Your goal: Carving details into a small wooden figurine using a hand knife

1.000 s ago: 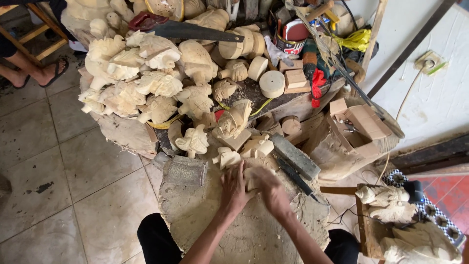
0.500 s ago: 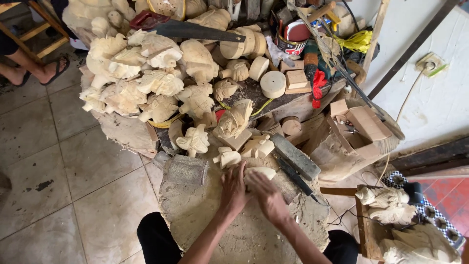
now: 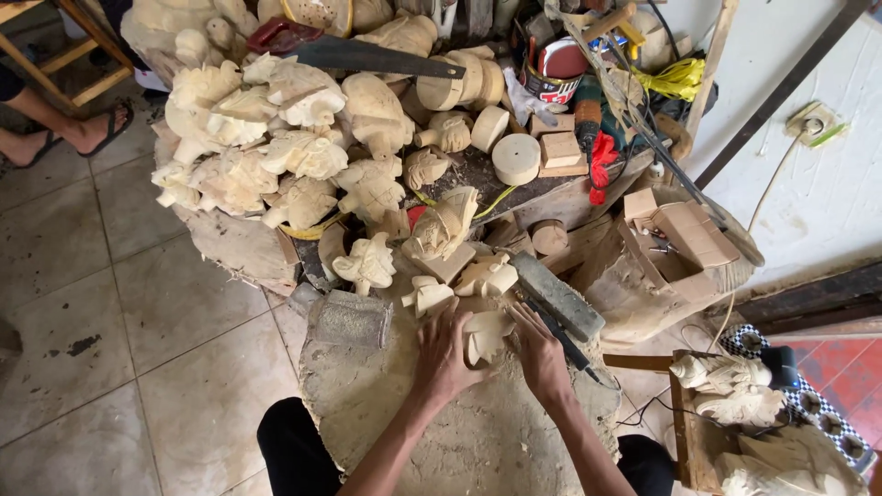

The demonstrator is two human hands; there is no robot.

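A tiled floor carries a low, dust-coated wooden block at which the person sits, legs to either side. Behind it a large heap of pale unfinished carvings rises against a cluttered bench, with a handsaw laid across the top, round wooden offcuts beside it, and a red tin further back. An open cardboard box stands to the right, near a long grey sharpening stone and a dark-handled chisel lying just beside the working area. A mallet with a rough grey head rests at the block's left edge. The small carving under work lies on the block between both hands. The left hand lies flat against its left side, fingers spread and bracing rather than gripping. The right hand presses at its right edge; its fingers curl toward the piece, but whether they grasp it cannot be told. Compared with one second earlier, both hands sit in practically the same place and the carving has not shifted, which suggests the piece is being steadied or inspected, with no tool in hand.
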